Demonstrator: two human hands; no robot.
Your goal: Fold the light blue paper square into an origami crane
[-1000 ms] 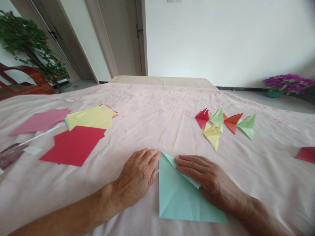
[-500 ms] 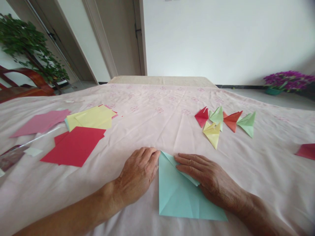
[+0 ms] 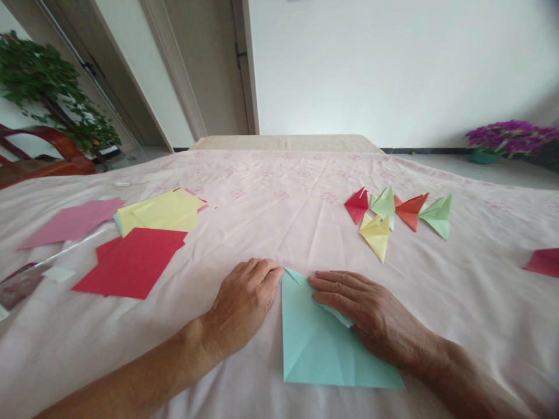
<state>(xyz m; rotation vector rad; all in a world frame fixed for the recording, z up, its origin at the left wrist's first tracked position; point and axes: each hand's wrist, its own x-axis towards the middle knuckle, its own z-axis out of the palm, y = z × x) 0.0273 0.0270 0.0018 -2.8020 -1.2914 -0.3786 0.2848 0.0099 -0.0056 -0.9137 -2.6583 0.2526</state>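
Observation:
A light-blue sheet of origami paper [image 3: 318, 349] lies flat in front of me, with creases across it and a narrow fold along its upper right edge. My left hand [image 3: 248, 305] rests on the cloth at the sheet's left side, fingers curled, thumb and forefinger closed at its top left corner. Across the folded edge lies my right hand [image 3: 371, 314], fingers stretched out and flat on the paper, hiding part of the fold. Farther off to the right are several folded paper pieces, among them a yellow one [image 3: 376, 235] and a red one [image 3: 357, 205].
Red sheets [image 3: 135, 262], yellow sheets [image 3: 163, 210] and pink sheets [image 3: 72, 221] lie at the left on the pink tablecloth [image 3: 262, 227], beside a clear plastic bag [image 3: 21, 285]. A dark red paper piece [image 3: 544, 262] is at the right edge. A wooden chair [image 3: 52, 148] stands back left.
Less of the folded strip shows between my hands on the blue paper. Both hands have stayed almost in place, and the view has shifted slightly.

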